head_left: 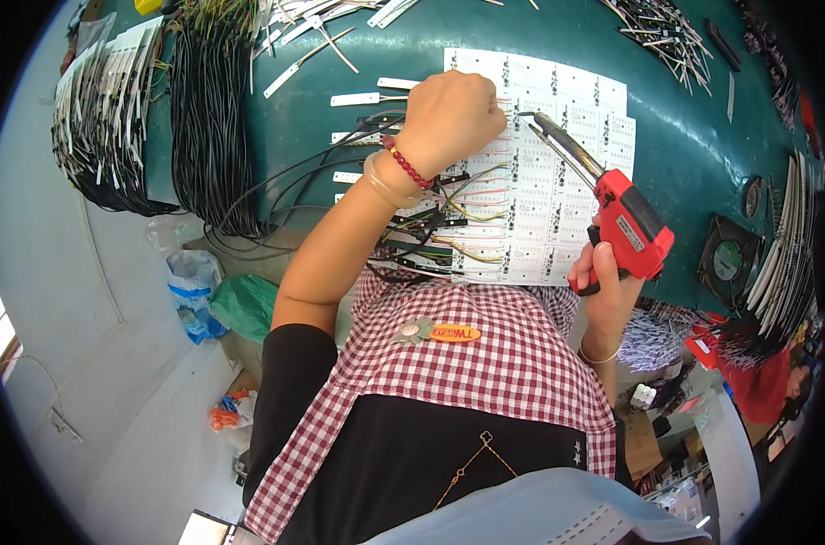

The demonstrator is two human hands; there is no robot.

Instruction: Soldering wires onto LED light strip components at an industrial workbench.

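Observation:
My right hand (601,272) grips a red and black soldering gun (632,227) by its handle. The gun's long metal tip points up and left, ending over a white panel of circuit boards (571,191). Above the panel's left side, my left hand (458,113) is closed in a pinch close to the tip. What its fingers hold is hidden under the hand. Thin coloured wires (471,245) run from black cables onto the panel's left part. Several white strips with leads (355,100) lie left of the panel, partly under my left wrist.
Bundles of black cables (208,118) and white-tipped leads (108,118) hang over the green table's (385,45) left edge. Loose strips (662,41) lie at the far side. A small black fan (728,259) and a bundle of pale cables (780,245) sit at the right.

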